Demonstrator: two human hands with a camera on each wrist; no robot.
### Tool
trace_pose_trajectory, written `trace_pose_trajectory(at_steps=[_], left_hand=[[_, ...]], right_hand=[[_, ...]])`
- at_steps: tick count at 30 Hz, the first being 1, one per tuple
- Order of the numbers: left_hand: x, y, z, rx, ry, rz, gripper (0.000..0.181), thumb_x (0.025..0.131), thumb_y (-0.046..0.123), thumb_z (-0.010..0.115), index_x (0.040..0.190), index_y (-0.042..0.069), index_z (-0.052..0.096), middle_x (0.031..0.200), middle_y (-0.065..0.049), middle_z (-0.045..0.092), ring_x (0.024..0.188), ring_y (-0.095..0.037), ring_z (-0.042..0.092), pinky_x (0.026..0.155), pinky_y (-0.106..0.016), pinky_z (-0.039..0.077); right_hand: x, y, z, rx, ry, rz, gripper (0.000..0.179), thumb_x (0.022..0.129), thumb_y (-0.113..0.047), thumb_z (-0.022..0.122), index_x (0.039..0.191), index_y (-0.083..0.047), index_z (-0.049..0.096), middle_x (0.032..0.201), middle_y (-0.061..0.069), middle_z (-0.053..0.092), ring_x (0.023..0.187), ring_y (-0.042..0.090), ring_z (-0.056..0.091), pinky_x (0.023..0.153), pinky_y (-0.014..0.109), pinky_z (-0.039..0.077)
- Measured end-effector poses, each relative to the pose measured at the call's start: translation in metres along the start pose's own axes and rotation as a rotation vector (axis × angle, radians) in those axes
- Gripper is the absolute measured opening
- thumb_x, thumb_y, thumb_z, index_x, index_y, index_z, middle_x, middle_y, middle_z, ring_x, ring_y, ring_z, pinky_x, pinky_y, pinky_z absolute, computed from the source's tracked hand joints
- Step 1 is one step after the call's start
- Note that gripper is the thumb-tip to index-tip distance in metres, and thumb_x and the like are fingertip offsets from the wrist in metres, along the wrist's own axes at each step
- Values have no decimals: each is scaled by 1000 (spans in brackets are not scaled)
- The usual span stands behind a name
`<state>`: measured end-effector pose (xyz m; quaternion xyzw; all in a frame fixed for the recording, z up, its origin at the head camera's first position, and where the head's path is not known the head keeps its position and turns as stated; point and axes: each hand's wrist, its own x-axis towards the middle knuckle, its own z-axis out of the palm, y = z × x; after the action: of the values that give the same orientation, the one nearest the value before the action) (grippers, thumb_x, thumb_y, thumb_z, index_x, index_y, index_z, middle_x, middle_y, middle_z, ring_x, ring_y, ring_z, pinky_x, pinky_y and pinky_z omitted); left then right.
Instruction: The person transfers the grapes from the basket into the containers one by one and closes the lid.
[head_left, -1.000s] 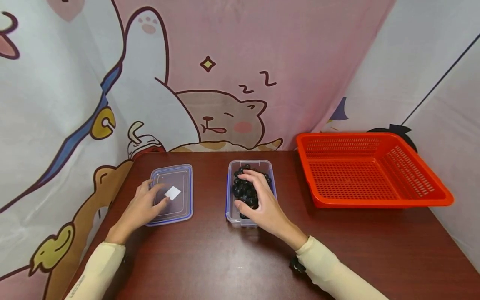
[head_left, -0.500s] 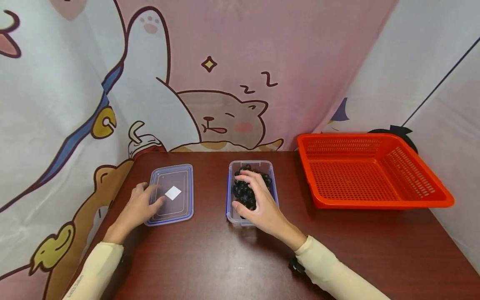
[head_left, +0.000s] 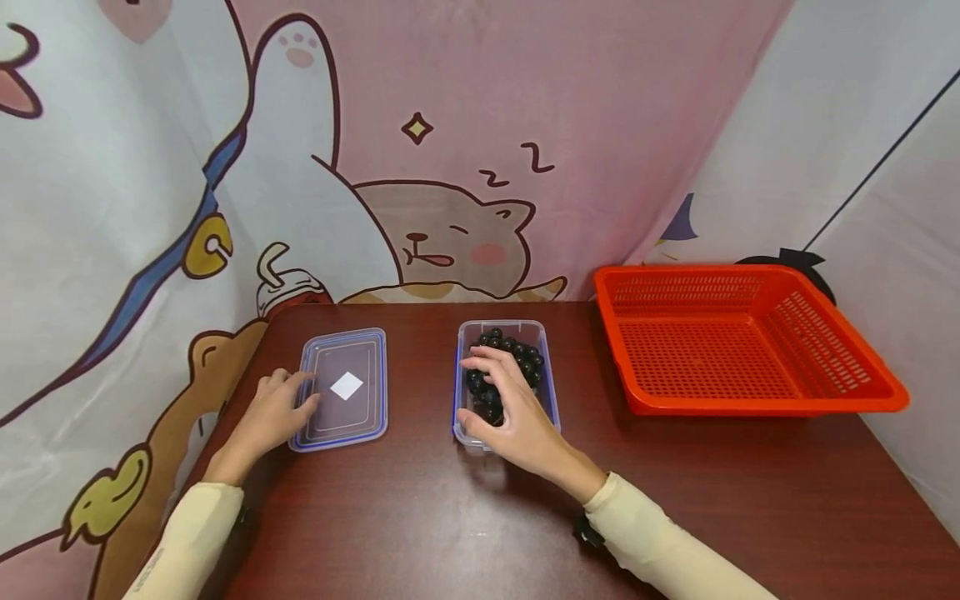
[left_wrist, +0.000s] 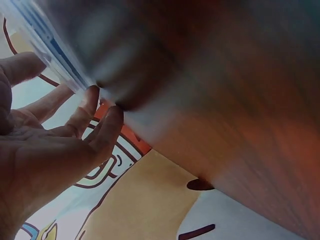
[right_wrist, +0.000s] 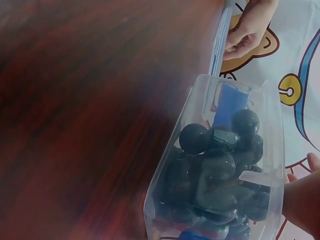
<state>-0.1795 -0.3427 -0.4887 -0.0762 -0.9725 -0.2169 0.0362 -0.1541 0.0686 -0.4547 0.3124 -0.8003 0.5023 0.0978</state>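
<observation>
A clear plastic food box (head_left: pixel 501 323) with blue side clips stands mid-table, partly filled with black grapes (head_left: pixel 528 357). My right hand (head_left: pixel 525 421) arches over it, fingers spread and bent, its thumb by the box's left front rim. No grape shows in its grasp. Further left lies the flat clear lid (head_left: pixel 347 425), blue-edged with a white diamond-shaped label. My left hand (head_left: pixel 266 417) is at the lid's left edge, fingers loosely curved, thumb and index apart over that side. In the left wrist view, its fingertips come close to the lid's edge (left_wrist: pixel 65 60).
An orange-red perforated plastic basket (head_left: pixel 630 392) stands at the table's right rear. The dark reddish-brown table (head_left: pixel 420 517) backs onto a printed curtain (head_left: pixel 600 125) with cartoon animals, which also runs along both sides.
My left hand has drawn back leftward from the lid's middle to its left edge. The right hand has shifted slightly left and toward me, uncovering more grapes at the back of the box.
</observation>
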Motion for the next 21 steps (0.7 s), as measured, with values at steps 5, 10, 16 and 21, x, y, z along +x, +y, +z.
trace_pose_trajectory(at_steps=[5,10,16,21], left_hand=[[0,0,1,39,38,49,37,98,2,70,132,-13,67,112,-31,61,106,-56,52,89,-67,45],[0,-1,2,23,55,82,35,95,-3,69,129,-13,69,110,-31,65,102,-56,55,87,-67,45],[3,-15,8,-79,58,85,37,90,0,66,124,-14,67,92,-20,61,85,-38,54,75,-54,45],[1,-6,2,-179,25,20,36,93,2,72,126,-8,64,82,-7,55,73,-23,52,62,-37,42]], right_hand=[[0,1,1,26,9,-19,61,96,-31,79,151,-15,59,165,0,42,150,22,41,116,53,43],[3,1,1,44,15,-47,63,96,-28,78,152,-6,57,162,3,45,147,23,45,115,49,46],[4,0,1,42,6,-62,63,96,-26,80,151,-6,57,160,5,47,144,22,48,114,47,47],[4,0,2,57,3,-62,61,96,-24,80,152,-12,58,157,2,49,140,24,52,112,49,48]])
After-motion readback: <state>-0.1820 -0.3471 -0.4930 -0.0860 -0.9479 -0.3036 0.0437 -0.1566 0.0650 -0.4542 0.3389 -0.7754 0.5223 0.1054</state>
